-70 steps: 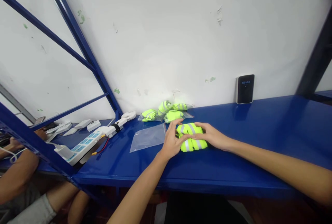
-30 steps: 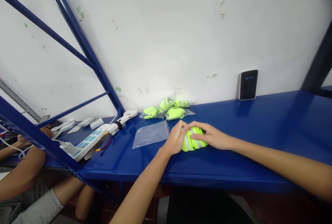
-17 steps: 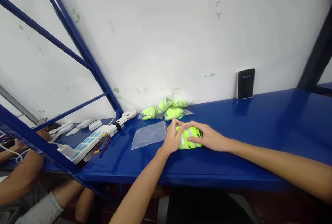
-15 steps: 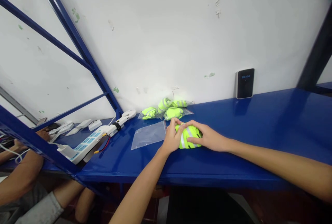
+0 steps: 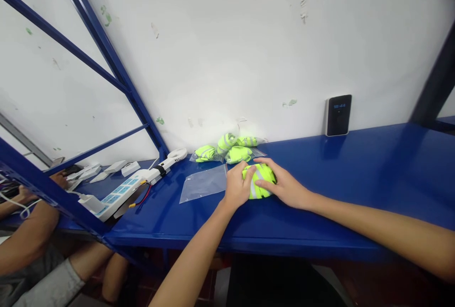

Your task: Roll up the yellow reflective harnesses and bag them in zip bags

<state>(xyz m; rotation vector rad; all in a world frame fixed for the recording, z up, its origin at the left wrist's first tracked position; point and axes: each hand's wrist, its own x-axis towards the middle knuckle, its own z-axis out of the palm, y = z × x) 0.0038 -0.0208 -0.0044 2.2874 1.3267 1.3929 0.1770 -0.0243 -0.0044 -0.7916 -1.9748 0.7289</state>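
Observation:
A rolled-up reflective vest [image 5: 261, 181], neon yellow with silver stripes, lies on the blue table [image 5: 355, 174] between my hands. My left hand [image 5: 239, 185] grips its left end, with the thumb across the top. Around the right end curve the fingers of my right hand [image 5: 284, 185], its thumb on the near side. Both hands are closed on the roll and hide its ends. Just left of my left hand lies a flat clear plastic bag [image 5: 203, 185]. Several bagged neon yellow bundles [image 5: 239, 154] sit beyond, against the wall.
A power strip [image 5: 122, 194], a small white fan [image 5: 177, 155] and a red-black cable [image 5: 145, 195] lie left. A blue metal frame [image 5: 117, 77] rises there. A black device [image 5: 339, 115] leans on the wall. Another person's arm [image 5: 31, 231] shows at far left.
My hands have pressed closer together, and the vest roll looks shorter and more compact. My left hand's fingers have wrapped further round its end. The view has shifted slightly.

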